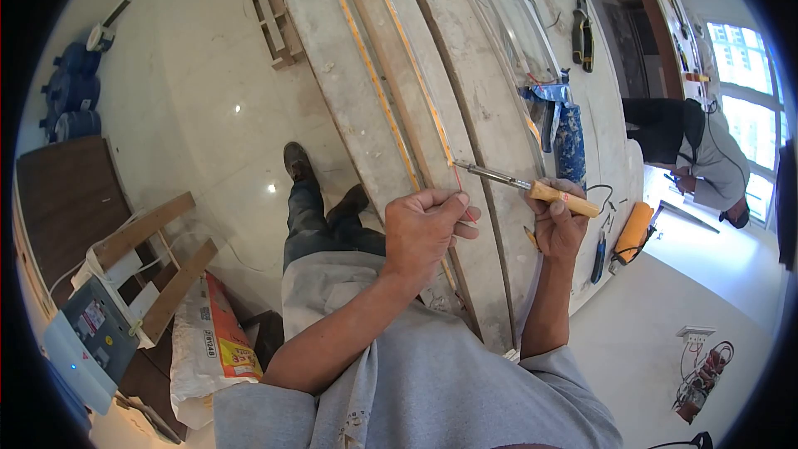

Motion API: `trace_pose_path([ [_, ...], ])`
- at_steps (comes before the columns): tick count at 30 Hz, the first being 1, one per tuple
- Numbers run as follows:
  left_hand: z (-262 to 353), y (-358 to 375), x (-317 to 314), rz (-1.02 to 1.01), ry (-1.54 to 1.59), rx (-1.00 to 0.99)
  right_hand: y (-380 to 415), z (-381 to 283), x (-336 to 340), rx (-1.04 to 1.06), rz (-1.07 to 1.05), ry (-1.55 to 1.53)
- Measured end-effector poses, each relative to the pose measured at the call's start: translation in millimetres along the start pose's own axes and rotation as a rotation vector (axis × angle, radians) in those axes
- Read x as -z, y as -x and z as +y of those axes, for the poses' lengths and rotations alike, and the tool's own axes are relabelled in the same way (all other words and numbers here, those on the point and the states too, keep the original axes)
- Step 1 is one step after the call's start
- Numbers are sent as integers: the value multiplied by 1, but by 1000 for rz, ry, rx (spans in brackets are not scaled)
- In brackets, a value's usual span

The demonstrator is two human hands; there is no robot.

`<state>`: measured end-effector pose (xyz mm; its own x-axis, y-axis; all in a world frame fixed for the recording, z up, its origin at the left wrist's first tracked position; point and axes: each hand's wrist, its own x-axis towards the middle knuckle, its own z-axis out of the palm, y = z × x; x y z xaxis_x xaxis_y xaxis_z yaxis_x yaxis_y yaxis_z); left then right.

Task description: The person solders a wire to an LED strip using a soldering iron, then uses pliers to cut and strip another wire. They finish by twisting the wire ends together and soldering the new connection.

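In the head view my right hand [559, 223] is closed around the wooden handle of a soldering iron [544, 192]. Its metal tip reaches left to the near end of an LED strip [416, 66] lying along the bench. My left hand [426, 231] pinches a thin red wire [459, 187] between thumb and fingers, and the wire runs up to that same strip end, right at the tip. A second LED strip [366, 46] lies parallel on the left, passing behind my left hand.
Long boards form the workbench [332, 75]. Right of the iron lie a blue-wrapped tool [569, 137], pliers [583, 33], a blue-handled tool [599, 258] and an orange tool [635, 229]. Another person [715, 150] stands beyond the bench. A sack [204, 349] sits on the floor, left.
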<state>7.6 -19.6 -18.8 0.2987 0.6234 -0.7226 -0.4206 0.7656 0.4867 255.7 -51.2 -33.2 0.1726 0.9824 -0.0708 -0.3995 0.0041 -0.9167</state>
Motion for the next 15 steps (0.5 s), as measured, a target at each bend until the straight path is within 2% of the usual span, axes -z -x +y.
trace_pose_path([
  [15, 1, 0, -1, 18, 11, 10, 3, 0, 4, -11, 25, -24],
])
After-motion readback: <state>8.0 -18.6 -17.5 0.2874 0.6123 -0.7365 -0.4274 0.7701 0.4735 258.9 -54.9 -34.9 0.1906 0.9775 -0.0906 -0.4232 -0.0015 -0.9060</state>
